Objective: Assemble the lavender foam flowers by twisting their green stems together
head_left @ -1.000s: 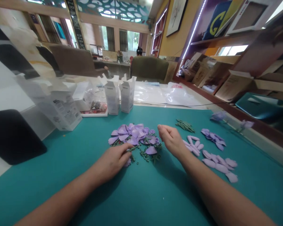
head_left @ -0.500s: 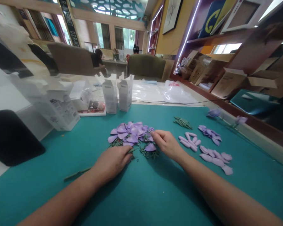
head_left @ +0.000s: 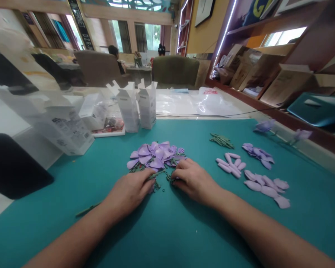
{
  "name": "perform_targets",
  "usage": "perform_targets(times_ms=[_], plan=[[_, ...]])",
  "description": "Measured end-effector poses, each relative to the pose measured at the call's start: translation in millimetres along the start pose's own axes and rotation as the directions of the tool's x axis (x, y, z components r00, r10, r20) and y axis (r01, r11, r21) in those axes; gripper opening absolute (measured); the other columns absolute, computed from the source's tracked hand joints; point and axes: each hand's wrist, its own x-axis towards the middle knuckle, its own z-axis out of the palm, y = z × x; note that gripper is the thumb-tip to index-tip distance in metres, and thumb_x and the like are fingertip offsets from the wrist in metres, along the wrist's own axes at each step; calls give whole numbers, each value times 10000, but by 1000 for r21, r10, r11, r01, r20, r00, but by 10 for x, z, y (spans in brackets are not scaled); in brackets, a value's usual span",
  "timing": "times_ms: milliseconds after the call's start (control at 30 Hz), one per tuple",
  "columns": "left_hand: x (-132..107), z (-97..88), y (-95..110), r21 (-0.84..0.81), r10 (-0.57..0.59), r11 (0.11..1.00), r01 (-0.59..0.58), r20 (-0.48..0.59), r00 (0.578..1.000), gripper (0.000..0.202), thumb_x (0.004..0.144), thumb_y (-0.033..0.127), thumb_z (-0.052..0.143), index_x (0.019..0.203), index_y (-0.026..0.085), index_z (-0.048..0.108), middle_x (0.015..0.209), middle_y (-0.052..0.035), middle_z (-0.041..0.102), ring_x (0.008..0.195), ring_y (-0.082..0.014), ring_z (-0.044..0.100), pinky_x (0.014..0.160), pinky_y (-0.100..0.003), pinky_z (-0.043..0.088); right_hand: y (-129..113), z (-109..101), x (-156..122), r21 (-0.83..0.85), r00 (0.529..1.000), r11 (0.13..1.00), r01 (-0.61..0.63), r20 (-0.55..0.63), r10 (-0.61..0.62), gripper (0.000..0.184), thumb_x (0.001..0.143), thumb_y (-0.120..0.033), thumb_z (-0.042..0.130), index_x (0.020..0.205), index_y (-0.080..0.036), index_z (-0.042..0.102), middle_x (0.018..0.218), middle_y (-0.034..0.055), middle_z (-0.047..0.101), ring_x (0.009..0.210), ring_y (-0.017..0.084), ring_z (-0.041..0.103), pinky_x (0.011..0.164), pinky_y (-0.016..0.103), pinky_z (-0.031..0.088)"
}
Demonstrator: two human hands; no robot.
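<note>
A heap of purple petal pieces (head_left: 153,154) mixed with small green stem parts lies in the middle of the teal mat (head_left: 167,230). My left hand (head_left: 130,190) rests palm down at the heap's near edge, fingers curled, pinching a thin green stem (head_left: 155,174). My right hand (head_left: 191,178) lies palm down just right of it, fingers curled over small green pieces (head_left: 169,179) at the heap's near right edge; what sits under the fingers is hidden.
Sorted pale purple petals (head_left: 231,165) (head_left: 268,186) (head_left: 258,153) and a bundle of green stems (head_left: 222,140) lie to the right. A loose green stem (head_left: 88,209) lies at left. White cartons (head_left: 139,108) (head_left: 69,130), a black pad (head_left: 13,165), shelves with boxes at right.
My right hand came down from above the mat and moved left onto the heap's near right edge. My left hand stayed at the heap. The camera tilted down slightly.
</note>
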Motion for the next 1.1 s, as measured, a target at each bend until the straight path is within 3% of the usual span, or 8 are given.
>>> perform_targets(times_ms=[267, 433, 533, 800, 967, 1100], plan=[[-8, -33, 12, -19, 13, 1000, -13, 13, 1000, 359, 917, 376, 378, 1161, 238, 604, 993, -57, 727, 877, -250, 657, 725, -317, 464, 76, 18, -33, -174, 997, 982, -75, -12, 74, 135, 882, -139, 571, 766, -172, 633, 813, 50, 573, 754, 176, 430, 647, 300, 283], [-15, -34, 16, -14, 24, 1000, -24, -7, 1000, 335, 918, 370, 391, 1138, 255, 617, 997, -54, 722, 883, -238, 656, 724, -291, 458, 16, 35, -24, -153, 999, 988, 20, 35, -15, 137, 893, -131, 547, 849, -189, 664, 844, 52, 582, 790, 184, 444, 671, 303, 295], [-15, -37, 16, -8, 17, 1000, -17, 0, 1000, 330, 922, 373, 387, 1116, 255, 626, 955, -52, 721, 856, -231, 654, 715, -282, 457, 15, 26, -18, -190, 997, 982, -14, 70, 28, 126, 883, -129, 567, 800, -177, 648, 839, 53, 588, 771, 179, 439, 655, 301, 279], [-14, -57, 31, 2, 8, 1000, -8, 12, 1000, 314, 921, 370, 388, 1086, 258, 630, 925, -45, 717, 829, -219, 650, 701, -271, 452, 103, 5, -31, -172, 994, 980, -98, -69, 88, 141, 903, -131, 531, 826, -171, 641, 833, 61, 597, 752, 180, 423, 628, 299, 253], [-19, -60, 35, -1, 18, 1000, -18, 0, 1000, 306, 920, 364, 380, 1042, 249, 636, 905, -46, 715, 812, -216, 647, 688, -271, 449, 115, 28, -29, -179, 989, 975, -133, -83, 120, 167, 916, -140, 513, 857, -172, 665, 843, 70, 607, 760, 186, 434, 629, 301, 254], [-21, -54, 32, -4, 16, 1000, -16, -3, 1000, 297, 915, 363, 388, 1023, 252, 642, 883, -40, 711, 800, -212, 643, 685, -266, 448, 85, 51, -21, -160, 995, 983, -89, -60, 80, 189, 921, -140, 504, 875, -177, 683, 842, 68, 602, 765, 185, 434, 645, 304, 272]])
